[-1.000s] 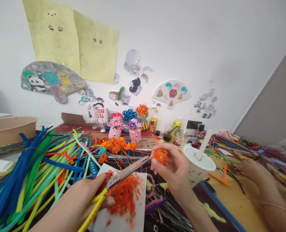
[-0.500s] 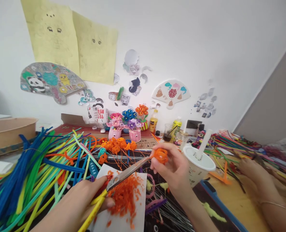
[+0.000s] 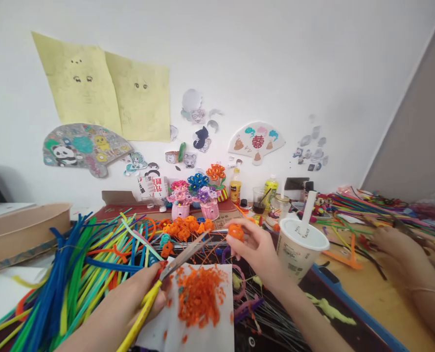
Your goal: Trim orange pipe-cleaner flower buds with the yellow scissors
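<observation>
My left hand (image 3: pixel 138 293) is closed around a pair of scissors (image 3: pixel 186 255) with yellow handles, their blades pointing up to the right. Between the fingertips of my right hand (image 3: pixel 259 252) is a small orange pipe-cleaner flower (image 3: pixel 235 232), a short gap from the blade tips. Beneath both hands lies a white sheet of paper (image 3: pixel 151 337) bearing a pile of orange fuzz clippings (image 3: pixel 200 296). Just behind, several orange flowers (image 3: pixel 182 229) on wire stems lie in a bunch.
Bundled pipe cleaners (image 3: pixel 61 264) cover the left side. A lidded cup with a straw (image 3: pixel 301 244) stands beside my right wrist. Pots of finished flowers (image 3: pixel 209 210) and bottles (image 3: pixel 235 187) line the back near the wall. At the far right, another person's hand (image 3: pixel 389 244) rests near more pipe cleaners.
The scissor blades have drawn away from the orange flower, leaving a gap. My right hand still holds the flower. The whole view has shifted a little.
</observation>
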Demonstrator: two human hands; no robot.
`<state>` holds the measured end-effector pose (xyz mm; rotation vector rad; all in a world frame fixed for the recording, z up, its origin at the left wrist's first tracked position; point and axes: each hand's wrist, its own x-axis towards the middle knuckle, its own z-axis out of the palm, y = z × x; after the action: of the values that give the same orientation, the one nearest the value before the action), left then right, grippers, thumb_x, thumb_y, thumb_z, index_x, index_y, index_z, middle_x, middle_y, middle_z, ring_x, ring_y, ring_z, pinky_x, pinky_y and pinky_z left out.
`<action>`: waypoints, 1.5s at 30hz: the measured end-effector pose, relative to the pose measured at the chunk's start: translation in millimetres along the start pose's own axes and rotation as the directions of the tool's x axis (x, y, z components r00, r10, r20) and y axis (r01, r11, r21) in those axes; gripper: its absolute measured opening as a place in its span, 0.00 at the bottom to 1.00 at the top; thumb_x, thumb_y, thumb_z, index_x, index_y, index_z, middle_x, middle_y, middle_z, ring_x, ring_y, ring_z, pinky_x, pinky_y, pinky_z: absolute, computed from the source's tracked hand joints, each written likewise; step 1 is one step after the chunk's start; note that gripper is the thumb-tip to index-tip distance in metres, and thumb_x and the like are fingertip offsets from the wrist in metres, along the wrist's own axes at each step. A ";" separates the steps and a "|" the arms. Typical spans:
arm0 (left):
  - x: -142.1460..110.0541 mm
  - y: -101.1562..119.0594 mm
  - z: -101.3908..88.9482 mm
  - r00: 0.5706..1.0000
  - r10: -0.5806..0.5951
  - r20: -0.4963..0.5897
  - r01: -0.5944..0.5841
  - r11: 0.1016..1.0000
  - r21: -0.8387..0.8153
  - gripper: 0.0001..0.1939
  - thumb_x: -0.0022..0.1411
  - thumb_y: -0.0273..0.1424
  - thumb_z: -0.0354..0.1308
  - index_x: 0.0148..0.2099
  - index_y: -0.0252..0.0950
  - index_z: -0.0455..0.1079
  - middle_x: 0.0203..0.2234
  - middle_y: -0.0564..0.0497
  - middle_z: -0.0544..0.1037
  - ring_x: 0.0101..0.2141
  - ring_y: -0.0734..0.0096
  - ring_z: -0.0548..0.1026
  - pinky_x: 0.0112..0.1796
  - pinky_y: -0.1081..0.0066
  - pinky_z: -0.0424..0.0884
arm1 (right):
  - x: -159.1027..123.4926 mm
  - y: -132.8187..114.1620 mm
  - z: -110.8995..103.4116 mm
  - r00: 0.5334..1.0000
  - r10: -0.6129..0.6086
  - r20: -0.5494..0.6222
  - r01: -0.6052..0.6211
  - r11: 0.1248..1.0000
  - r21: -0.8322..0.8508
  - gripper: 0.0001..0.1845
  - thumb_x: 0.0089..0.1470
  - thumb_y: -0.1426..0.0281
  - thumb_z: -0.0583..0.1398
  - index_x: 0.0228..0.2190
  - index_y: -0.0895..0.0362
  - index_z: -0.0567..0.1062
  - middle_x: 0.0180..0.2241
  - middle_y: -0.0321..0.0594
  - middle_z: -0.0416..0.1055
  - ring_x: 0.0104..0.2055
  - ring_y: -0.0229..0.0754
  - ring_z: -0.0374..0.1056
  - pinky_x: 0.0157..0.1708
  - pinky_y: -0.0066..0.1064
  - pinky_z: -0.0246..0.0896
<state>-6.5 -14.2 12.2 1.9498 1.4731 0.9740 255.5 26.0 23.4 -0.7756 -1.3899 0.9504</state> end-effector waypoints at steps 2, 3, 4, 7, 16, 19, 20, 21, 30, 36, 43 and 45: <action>2.0 1.5 -2.9 1.000 -0.003 -0.005 0.003 1.000 0.004 0.14 0.50 0.46 0.59 0.35 0.43 0.75 0.26 0.54 0.79 0.25 0.68 0.73 0.27 0.75 0.67 | 1.7 4.8 0.7 0.999 0.030 0.011 -0.030 1.000 0.009 0.12 0.46 0.69 0.66 0.35 0.55 0.73 0.23 0.32 0.66 0.22 0.34 0.62 0.20 0.25 0.60; 3.5 2.0 -2.1 1.000 -0.008 0.003 0.008 1.000 0.013 0.14 0.51 0.46 0.59 0.34 0.42 0.74 0.25 0.54 0.79 0.25 0.68 0.73 0.27 0.75 0.67 | 1.9 6.6 1.3 0.999 0.044 0.020 -0.044 0.999 0.001 0.12 0.46 0.69 0.66 0.35 0.56 0.73 0.23 0.31 0.66 0.22 0.34 0.62 0.20 0.25 0.60; 5.1 2.7 0.1 1.000 -0.014 0.002 0.014 1.000 0.017 0.14 0.52 0.46 0.58 0.32 0.42 0.73 0.23 0.55 0.77 0.24 0.69 0.72 0.26 0.75 0.66 | 1.6 7.9 2.1 0.998 0.057 0.035 -0.057 0.998 -0.011 0.12 0.46 0.69 0.66 0.35 0.56 0.73 0.23 0.31 0.66 0.21 0.33 0.62 0.20 0.25 0.60; 9.4 7.4 12.3 0.999 -0.034 0.010 0.035 0.999 -0.009 0.15 0.55 0.46 0.56 0.29 0.40 0.68 0.19 0.58 0.71 0.22 0.72 0.67 0.24 0.75 0.63 | -0.5 9.0 5.0 0.993 0.080 0.083 -0.077 0.996 -0.040 0.12 0.46 0.69 0.65 0.35 0.56 0.73 0.23 0.32 0.67 0.21 0.33 0.61 0.20 0.25 0.61; 27.9 25.6 31.3 0.989 -0.012 0.150 0.031 0.992 -0.125 0.16 0.54 0.45 0.58 0.27 0.38 0.65 0.18 0.60 0.65 0.19 0.76 0.62 0.22 0.75 0.60 | 6.6 15.4 9.1 0.988 0.094 0.125 -0.092 0.996 -0.016 0.15 0.44 0.67 0.67 0.36 0.57 0.74 0.28 0.35 0.72 0.19 0.32 0.63 0.19 0.26 0.61; 32.0 31.1 30.4 0.988 -0.005 0.156 0.029 0.988 -0.153 0.16 0.56 0.46 0.56 0.28 0.38 0.65 0.18 0.60 0.64 0.18 0.77 0.62 0.20 0.75 0.60 | 12.5 14.7 10.6 0.984 0.119 0.133 -0.120 0.993 -0.002 0.17 0.45 0.64 0.67 0.37 0.57 0.74 0.21 0.32 0.70 0.17 0.34 0.63 0.16 0.26 0.59; 32.7 33.7 30.4 0.988 -0.005 0.153 0.030 0.987 -0.158 0.16 0.55 0.46 0.57 0.29 0.38 0.65 0.18 0.61 0.64 0.18 0.77 0.62 0.20 0.75 0.60 | 14.2 13.4 11.2 0.985 0.117 0.127 -0.118 0.993 -0.001 0.17 0.45 0.63 0.67 0.36 0.57 0.73 0.21 0.32 0.69 0.17 0.34 0.64 0.16 0.26 0.59; 33.0 36.3 30.7 0.989 -0.004 0.148 0.028 0.987 -0.161 0.16 0.54 0.46 0.58 0.29 0.38 0.64 0.18 0.61 0.63 0.18 0.77 0.62 0.19 0.76 0.60 | 15.9 11.7 11.8 0.986 0.114 0.125 -0.114 0.993 -0.001 0.18 0.45 0.62 0.67 0.36 0.57 0.73 0.21 0.31 0.69 0.17 0.34 0.64 0.16 0.26 0.59; 33.4 33.5 30.3 0.980 0.116 0.164 -0.084 0.977 -0.194 0.13 0.56 0.42 0.56 0.29 0.38 0.64 0.17 0.60 0.65 0.17 0.79 0.60 0.19 0.77 0.58 | 35.8 -19.4 0.0 0.908 0.202 0.367 -0.164 0.977 -0.133 0.14 0.46 0.62 0.67 0.32 0.59 0.79 0.18 0.32 0.71 0.17 0.32 0.64 0.15 0.24 0.56; 31.3 28.8 17.5 0.959 0.198 0.202 -0.153 0.964 -0.220 0.10 0.54 0.37 0.59 0.26 0.37 0.66 0.17 0.60 0.67 0.19 0.78 0.63 0.23 0.77 0.60 | 61.4 -48.6 -14.6 0.561 0.438 0.703 -0.174 0.892 -0.417 0.16 0.42 0.66 0.68 0.36 0.59 0.81 0.17 0.33 0.73 0.16 0.32 0.64 0.15 0.23 0.55; 27.2 32.6 24.4 0.981 0.108 0.161 -0.053 0.948 -0.313 0.13 0.51 0.40 0.61 0.24 0.37 0.65 0.15 0.61 0.65 0.18 0.79 0.61 0.21 0.77 0.58 | 61.3 -37.4 -4.4 0.736 0.318 0.598 -0.270 0.947 -0.171 0.23 0.44 0.69 0.69 0.44 0.58 0.77 0.23 0.32 0.74 0.20 0.31 0.65 0.20 0.23 0.59; 25.9 31.8 31.1 0.991 0.062 0.116 -0.016 0.932 -0.361 0.14 0.53 0.41 0.60 0.24 0.37 0.64 0.15 0.61 0.63 0.17 0.80 0.60 0.20 0.77 0.57 | 52.2 -24.5 2.4 0.814 0.296 0.500 -0.331 0.944 -0.020 0.30 0.41 0.70 0.70 0.49 0.56 0.73 0.25 0.33 0.74 0.23 0.33 0.68 0.24 0.24 0.62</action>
<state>41.0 2.4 23.1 1.7423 1.0996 1.0348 252.4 61.7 68.7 -0.7505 -1.6898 1.5339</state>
